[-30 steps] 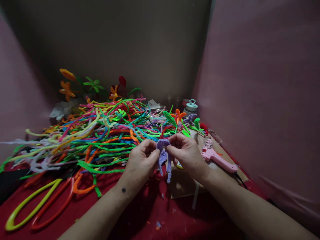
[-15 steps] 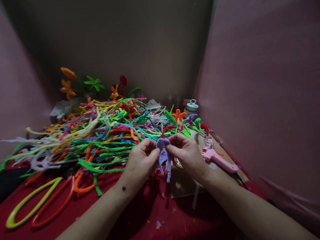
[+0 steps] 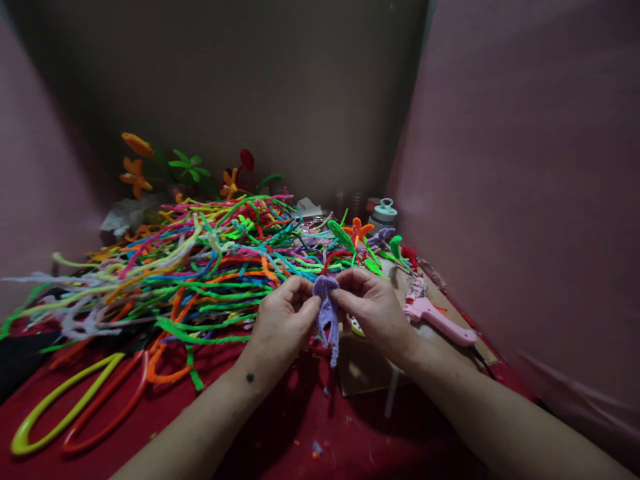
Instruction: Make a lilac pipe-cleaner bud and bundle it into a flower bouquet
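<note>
Between my two hands is a purple pipe-cleaner piece (image 3: 327, 313), with a rounded top and loose ends hanging below. My left hand (image 3: 284, 317) pinches its left side with thumb and fingers. From the other side, my right hand (image 3: 373, 307) grips its upper right edge, thumb against the front. Just behind and to the left spreads a big heap of colourful pipe cleaners (image 3: 220, 290). Part of the purple piece is hidden by my fingertips.
A pink glue gun (image 3: 440, 323) lies on cardboard (image 3: 367, 373) to the right. Scissors with yellow and red handles (image 3: 107, 400) rest on the red cloth (image 3: 280, 427) at left. Pipe-cleaner flowers (image 3: 134, 175) stand behind the heap, near a bottle (image 3: 384, 213). Walls enclose the sides.
The top of the purple piece has closed into a rounder, fuller shape, and its hanging ends have swung slightly left. Both hands stay in nearly the same place.
</note>
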`<state>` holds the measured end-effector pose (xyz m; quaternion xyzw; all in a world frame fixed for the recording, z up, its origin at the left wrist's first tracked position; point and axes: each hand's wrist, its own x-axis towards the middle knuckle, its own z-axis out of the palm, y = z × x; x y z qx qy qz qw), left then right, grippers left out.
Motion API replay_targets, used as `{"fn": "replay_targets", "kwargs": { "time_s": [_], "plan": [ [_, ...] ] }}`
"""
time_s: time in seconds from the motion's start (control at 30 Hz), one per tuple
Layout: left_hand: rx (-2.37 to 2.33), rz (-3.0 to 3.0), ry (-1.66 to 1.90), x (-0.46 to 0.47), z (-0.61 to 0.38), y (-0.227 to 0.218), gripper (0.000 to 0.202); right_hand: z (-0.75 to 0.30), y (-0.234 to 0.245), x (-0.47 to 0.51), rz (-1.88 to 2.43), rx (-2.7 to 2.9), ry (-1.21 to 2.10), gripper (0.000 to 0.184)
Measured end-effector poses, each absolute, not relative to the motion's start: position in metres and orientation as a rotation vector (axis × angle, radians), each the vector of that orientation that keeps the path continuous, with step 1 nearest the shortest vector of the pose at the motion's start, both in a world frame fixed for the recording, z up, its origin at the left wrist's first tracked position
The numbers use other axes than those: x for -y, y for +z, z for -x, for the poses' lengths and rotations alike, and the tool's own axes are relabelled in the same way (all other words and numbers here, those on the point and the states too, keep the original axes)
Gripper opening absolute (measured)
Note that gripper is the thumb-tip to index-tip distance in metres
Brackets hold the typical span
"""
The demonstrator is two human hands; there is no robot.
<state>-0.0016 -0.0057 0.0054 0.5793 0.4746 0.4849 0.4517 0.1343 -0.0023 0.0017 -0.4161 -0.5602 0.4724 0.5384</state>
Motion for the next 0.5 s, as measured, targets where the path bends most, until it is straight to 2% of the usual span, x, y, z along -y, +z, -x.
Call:
{"fn": "replay_targets", "kwargs": {
  "time_s": [0.5],
  "plan": [
    [-1.120,-1.368,1.165,0.0065,0.0021,0.0062,0.011,-0.1344,-0.0004,0.0009,0.964,1.299,1.163,0.006]
  ]
}}
